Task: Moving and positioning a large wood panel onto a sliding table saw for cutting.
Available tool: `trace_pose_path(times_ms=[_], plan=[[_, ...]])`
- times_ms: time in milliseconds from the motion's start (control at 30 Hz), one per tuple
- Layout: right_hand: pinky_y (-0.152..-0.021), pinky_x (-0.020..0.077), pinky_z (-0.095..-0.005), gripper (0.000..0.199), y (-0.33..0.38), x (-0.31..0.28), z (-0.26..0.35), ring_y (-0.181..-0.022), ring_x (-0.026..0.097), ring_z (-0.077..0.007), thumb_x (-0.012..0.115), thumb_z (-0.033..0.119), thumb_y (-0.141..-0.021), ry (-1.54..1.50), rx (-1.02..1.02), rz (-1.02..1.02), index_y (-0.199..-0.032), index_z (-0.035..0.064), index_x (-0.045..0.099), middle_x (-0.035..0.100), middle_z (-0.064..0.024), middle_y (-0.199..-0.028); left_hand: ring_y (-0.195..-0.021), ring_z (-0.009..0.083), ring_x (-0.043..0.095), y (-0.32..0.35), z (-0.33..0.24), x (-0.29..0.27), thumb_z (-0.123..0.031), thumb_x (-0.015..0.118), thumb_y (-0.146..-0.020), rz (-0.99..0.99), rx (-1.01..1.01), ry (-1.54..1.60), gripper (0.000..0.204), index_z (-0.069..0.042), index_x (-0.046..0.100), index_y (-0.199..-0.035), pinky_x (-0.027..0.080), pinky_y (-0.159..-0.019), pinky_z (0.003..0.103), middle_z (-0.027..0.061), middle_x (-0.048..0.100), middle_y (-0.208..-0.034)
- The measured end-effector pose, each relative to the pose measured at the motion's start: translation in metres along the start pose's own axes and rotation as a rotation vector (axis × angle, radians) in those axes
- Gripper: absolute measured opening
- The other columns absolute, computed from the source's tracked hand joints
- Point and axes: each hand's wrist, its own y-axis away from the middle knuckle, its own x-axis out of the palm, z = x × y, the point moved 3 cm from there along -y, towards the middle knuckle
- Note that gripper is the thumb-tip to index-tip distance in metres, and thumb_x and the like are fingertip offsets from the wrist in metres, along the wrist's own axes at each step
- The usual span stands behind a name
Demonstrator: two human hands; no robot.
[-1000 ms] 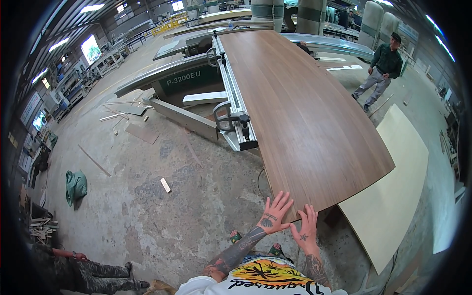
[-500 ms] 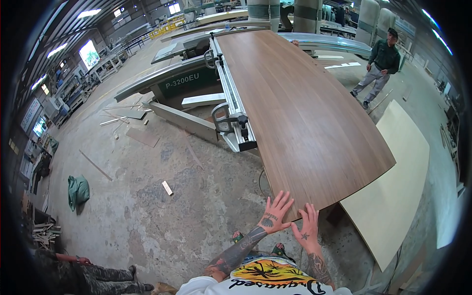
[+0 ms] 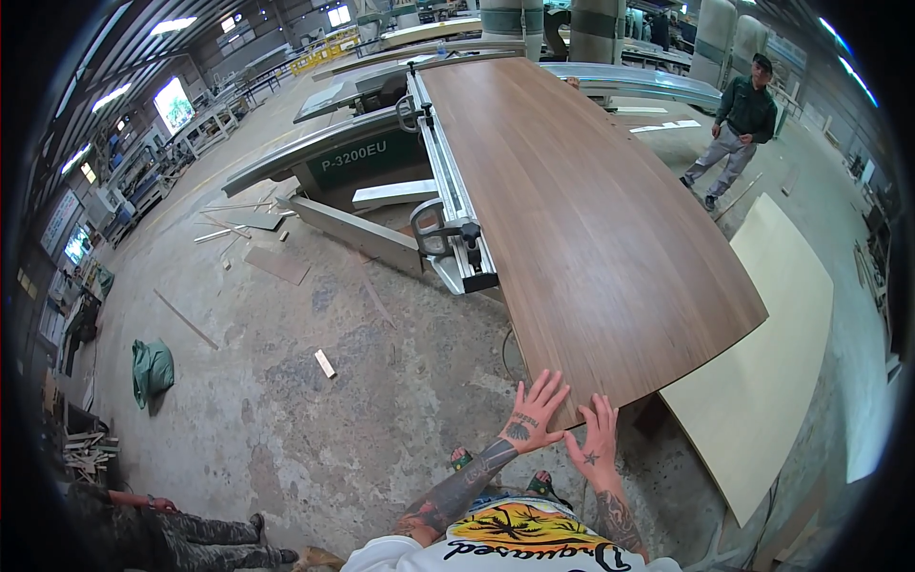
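Observation:
A large brown wood-grain panel (image 3: 591, 219) lies flat on a sliding table saw, its near corner pointing toward me. At that corner, my left hand (image 3: 536, 412) rests with fingers spread, the fingertips on the panel's surface. Beside it my right hand (image 3: 596, 443) touches the near edge, fingers stretched up onto the top. Neither hand is wrapped round anything. Along the panel's left side runs the saw's aluminium fence (image 3: 453, 191), with a black clamp knob and a grey handle (image 3: 434, 229) at its near end.
A pale sheet (image 3: 762, 353) lies lower, to the right of the panel. One person (image 3: 743, 129) stands at far right; another's camouflage-clad legs (image 3: 210, 539) show at lower left. Wood offcuts (image 3: 325, 363) and a green sack (image 3: 151, 372) lie on the concrete floor.

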Motion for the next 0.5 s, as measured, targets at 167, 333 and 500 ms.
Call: trace_pose_path(times_ms=[167, 333, 500], plan=[[-0.111, 0.0159, -0.0559, 0.054, 0.000, 0.004, -0.001, -0.134, 0.025, -0.0393, 0.068, 0.020, -0.075, -0.012, 0.012, 0.021, -0.122, 0.0042, 0.047, 0.034, -0.0194, -0.139, -0.143, 0.0323, 0.010, 0.000, 0.002, -0.001, -0.043, 0.076, -0.066, 0.012, -0.038, -0.003, 0.096, -0.013, 0.030, -0.144, 0.018, -0.107, 0.063, 0.0120, 0.016, -0.154], [-0.111, 0.0159, -0.0557, 0.052, 0.001, 0.012, -0.001, -0.134, 0.026, -0.0403, 0.067, 0.020, -0.075, 0.017, -0.042, 0.057, -0.121, 0.0032, 0.048, 0.034, -0.0201, -0.140, -0.143, 0.0299, 0.010, 0.005, 0.004, 0.001, -0.042, 0.076, -0.067, -0.003, -0.030, 0.072, 0.095, -0.013, 0.029, -0.145, 0.018, -0.107, 0.063, 0.0112, 0.015, -0.154], [-0.111, 0.0156, -0.0557, 0.051, 0.003, 0.015, -0.001, -0.134, 0.025, -0.0409, 0.065, 0.019, -0.077, 0.030, -0.017, 0.056, -0.122, 0.0015, 0.046, 0.033, -0.0212, -0.140, -0.144, 0.0283, 0.010, 0.011, 0.007, 0.003, -0.041, 0.076, -0.067, -0.059, -0.029, 0.073, 0.095, -0.012, 0.029, -0.144, 0.019, -0.107, 0.063, 0.0105, 0.015, -0.154]])
